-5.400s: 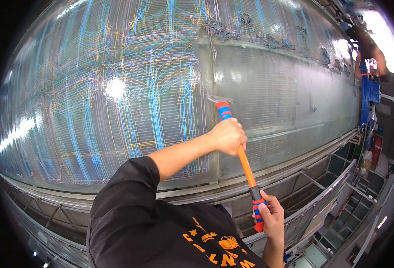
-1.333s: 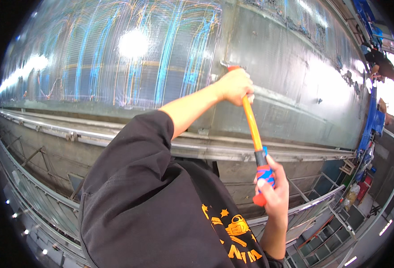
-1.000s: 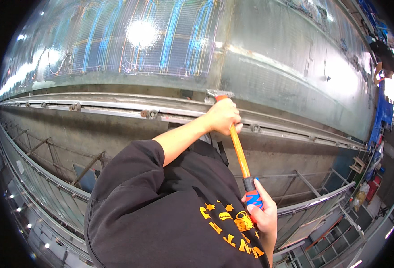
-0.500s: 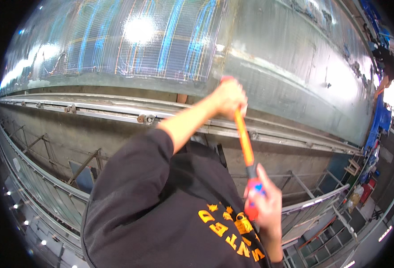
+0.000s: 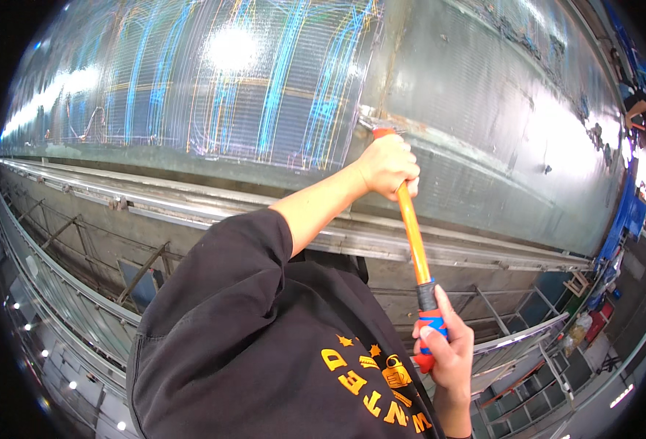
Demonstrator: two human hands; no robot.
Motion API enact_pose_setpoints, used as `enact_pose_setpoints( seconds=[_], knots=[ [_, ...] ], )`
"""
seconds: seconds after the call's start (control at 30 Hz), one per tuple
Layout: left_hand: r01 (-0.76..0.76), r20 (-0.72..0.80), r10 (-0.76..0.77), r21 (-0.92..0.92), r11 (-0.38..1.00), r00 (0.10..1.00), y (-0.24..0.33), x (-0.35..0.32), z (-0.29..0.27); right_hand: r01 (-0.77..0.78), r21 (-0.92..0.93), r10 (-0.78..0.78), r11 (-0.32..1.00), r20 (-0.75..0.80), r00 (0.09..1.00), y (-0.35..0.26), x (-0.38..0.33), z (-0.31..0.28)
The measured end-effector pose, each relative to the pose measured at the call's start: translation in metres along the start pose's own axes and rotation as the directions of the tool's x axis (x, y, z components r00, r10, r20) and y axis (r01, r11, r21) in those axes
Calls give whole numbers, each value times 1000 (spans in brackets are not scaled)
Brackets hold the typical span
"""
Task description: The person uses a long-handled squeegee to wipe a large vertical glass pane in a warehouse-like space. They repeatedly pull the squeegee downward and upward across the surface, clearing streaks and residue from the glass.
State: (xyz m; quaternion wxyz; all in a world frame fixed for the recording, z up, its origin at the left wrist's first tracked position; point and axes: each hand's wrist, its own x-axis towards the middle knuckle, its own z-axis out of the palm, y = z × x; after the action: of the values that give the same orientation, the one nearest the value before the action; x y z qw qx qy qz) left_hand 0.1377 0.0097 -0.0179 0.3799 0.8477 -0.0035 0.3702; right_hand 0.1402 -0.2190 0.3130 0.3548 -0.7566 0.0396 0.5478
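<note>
Both my hands grip one long-handled tool with an orange shaft (image 5: 416,252), which slants up and away from my body. My left hand (image 5: 389,165) is wrapped round the upper shaft, just below its red collar. Lower down, my right hand (image 5: 444,345) closes round the red and blue grip (image 5: 431,322), its thumb lying along it. The tool's far end is small and partly hidden; it meets a glossy grey surface (image 5: 477,95) beside the edge of a ribbed area (image 5: 250,110) streaked with blue and yellow lines. I cannot make out the head's shape.
A metal rail (image 5: 213,208) runs along the near side of the surface, between it and me. Metal framework (image 5: 147,271) stands below at left. At the far right are blue material (image 5: 632,208) and another person's arm (image 5: 636,111).
The tool and both hands have shifted slightly right. My left hand sits a little lower in view, and the surface shows lower too. Both hands keep their hold.
</note>
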Motion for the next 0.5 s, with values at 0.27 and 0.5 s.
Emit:
enact_pose_setpoints(
  seconds=[0.27,0.5],
  knots=[
    [-36,-140,28,-52,998,990,-130,110,-8,21,-59,-25,998,-78,997,-154,88,-1],
    [-203,-75,216,152,967,974,-291,227,-25,199,109,-195,974,-43,980,-237,200,20]
  ],
)
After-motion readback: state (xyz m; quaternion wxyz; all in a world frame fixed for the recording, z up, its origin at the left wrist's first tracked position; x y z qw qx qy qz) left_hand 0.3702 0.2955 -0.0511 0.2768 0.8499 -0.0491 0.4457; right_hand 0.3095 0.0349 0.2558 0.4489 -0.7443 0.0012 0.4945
